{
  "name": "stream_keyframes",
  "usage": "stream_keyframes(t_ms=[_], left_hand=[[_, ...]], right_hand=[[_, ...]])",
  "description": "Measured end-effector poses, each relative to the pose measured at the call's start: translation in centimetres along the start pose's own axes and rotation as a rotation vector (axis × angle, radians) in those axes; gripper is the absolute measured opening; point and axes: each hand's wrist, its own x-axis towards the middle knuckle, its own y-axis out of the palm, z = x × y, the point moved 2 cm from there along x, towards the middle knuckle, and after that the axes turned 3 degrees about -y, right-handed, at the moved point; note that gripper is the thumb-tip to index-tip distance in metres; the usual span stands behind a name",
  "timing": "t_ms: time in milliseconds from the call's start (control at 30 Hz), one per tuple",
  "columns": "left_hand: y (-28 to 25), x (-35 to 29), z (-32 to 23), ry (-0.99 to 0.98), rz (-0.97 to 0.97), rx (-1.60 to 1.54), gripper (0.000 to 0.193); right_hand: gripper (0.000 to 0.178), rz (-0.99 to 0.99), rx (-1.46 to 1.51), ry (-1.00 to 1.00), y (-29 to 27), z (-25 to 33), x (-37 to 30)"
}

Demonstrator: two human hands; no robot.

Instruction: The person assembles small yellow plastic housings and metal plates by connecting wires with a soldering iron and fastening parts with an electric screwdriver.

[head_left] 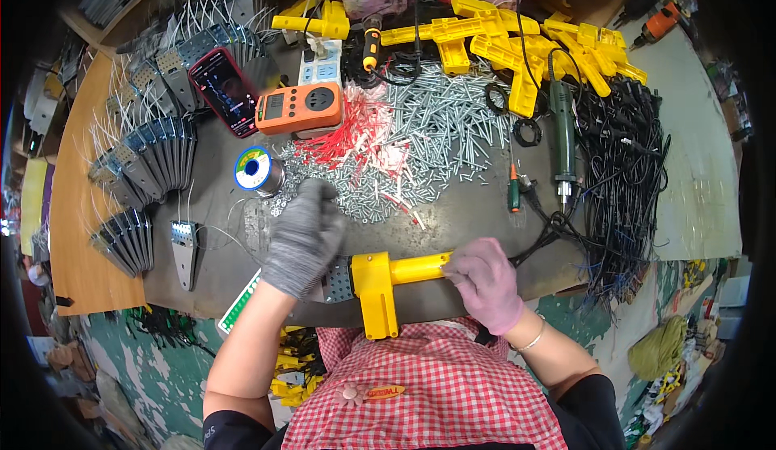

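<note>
My right hand (485,280), in a pink glove, grips the long arm of a yellow T-shaped plastic housing (380,284) at the near edge of the bench. A grey perforated metal plate (338,280) sits against the housing's left side. My left hand (303,236), in a grey glove, reaches forward over the plate to the near edge of a heap of small silver screws (364,195), fingers curled down into them. What the fingers pinch is hidden.
Behind the screws lie red-and-white wire pieces (356,131), an orange meter (299,109), a phone (225,90), a solder spool (257,171). Grey metal brackets (149,167) stack at left. Yellow housings (517,46), a green electric screwdriver (563,135) and black cables (630,175) fill the right.
</note>
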Motion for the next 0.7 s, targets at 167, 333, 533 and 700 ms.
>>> stream_keyframes(t_ms=[167,333,533,700], left_hand=[[8.4,-3.5,-5.8,0.237,0.665,-0.024,0.02],[10.9,-3.4,-5.4,0.097,0.816,0.212,0.028],[10.3,-2.8,-5.7,-0.028,0.832,-0.002,0.025],[10.3,-3.2,-5.6,0.086,0.794,0.181,0.028]], right_hand=[[0.018,0.027,-0.029,-0.016,0.2,-1.5,0.0],[0.021,0.005,-0.186,0.022,0.7,-1.6,-1.0],[0.014,0.066,0.023,0.214,-0.6,0.4,-1.3],[0.009,0.292,-0.304,0.058,-0.6,0.8,-1.3]])
